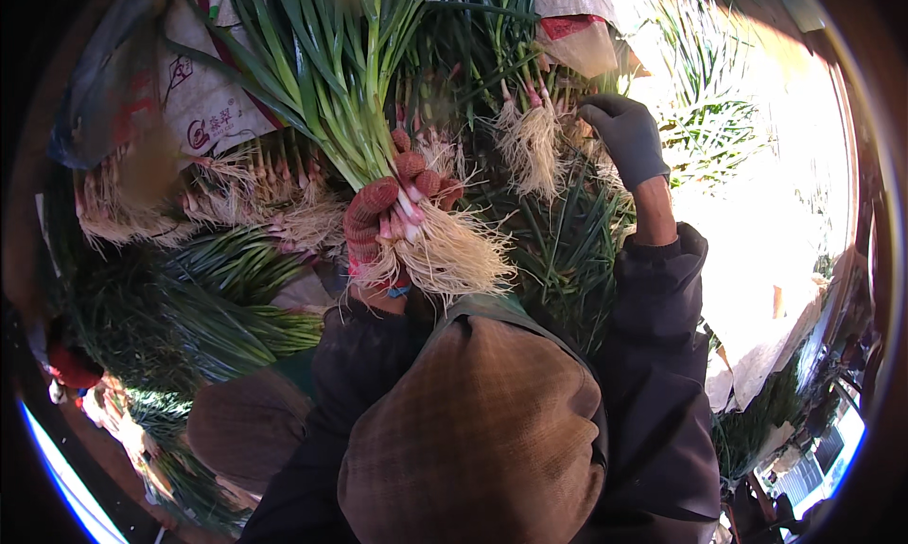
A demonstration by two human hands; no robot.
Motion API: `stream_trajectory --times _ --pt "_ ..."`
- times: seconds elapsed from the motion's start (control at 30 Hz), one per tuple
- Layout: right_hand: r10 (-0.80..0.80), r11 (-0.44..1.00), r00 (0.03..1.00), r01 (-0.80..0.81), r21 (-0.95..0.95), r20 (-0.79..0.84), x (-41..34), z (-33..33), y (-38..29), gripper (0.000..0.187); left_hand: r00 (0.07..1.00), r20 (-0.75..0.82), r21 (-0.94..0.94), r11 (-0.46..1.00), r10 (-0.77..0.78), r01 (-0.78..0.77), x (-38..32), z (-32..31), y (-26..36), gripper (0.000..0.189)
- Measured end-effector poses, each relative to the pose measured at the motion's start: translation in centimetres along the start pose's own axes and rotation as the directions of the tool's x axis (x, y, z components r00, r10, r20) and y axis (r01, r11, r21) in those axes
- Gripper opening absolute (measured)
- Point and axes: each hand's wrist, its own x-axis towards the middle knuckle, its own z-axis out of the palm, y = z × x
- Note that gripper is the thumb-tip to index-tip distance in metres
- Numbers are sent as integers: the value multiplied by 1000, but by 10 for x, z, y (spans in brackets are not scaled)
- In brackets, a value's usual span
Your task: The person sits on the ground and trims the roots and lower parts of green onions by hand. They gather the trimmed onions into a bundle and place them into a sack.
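My left hand (369, 221), in a red knit glove, grips a bunch of green garlic (358, 111) around its pinkish white lower stems. The long green leaves point away from me, and a thick tuft of pale roots (461, 253) hangs toward my lap. My right hand (624, 132) wears a dark grey glove and reaches out to the right. Its fingertips are at the stems of more green garlic (532, 125) lying roots toward me. Whether those fingers pinch a stem cannot be made out.
Woven sacks with print (220, 97) cover part of a row of rooted garlic stalks (262, 178) at left. Loose green leaves (567, 253) lie before me. More bundled greens (234, 310) are beside my left arm. Strong sunlight washes out the pale sheet (752, 274) at right.
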Motion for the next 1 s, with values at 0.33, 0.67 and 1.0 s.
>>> stream_trajectory --times 0.33,0.67,1.0 --pt "-334 514 930 315 798 -152 31 -9 -4 30 971 -236 167 986 41 -1 -8 -9 8 55" --pt "-341 733 933 187 654 115 -2 8 -56 25 985 -171 192 981 35 -1 -4 -9 2 58" --pt "-395 693 903 173 700 167 34 28 -18 30 992 -127 41 999 22 -17 -5 -20 10 55"
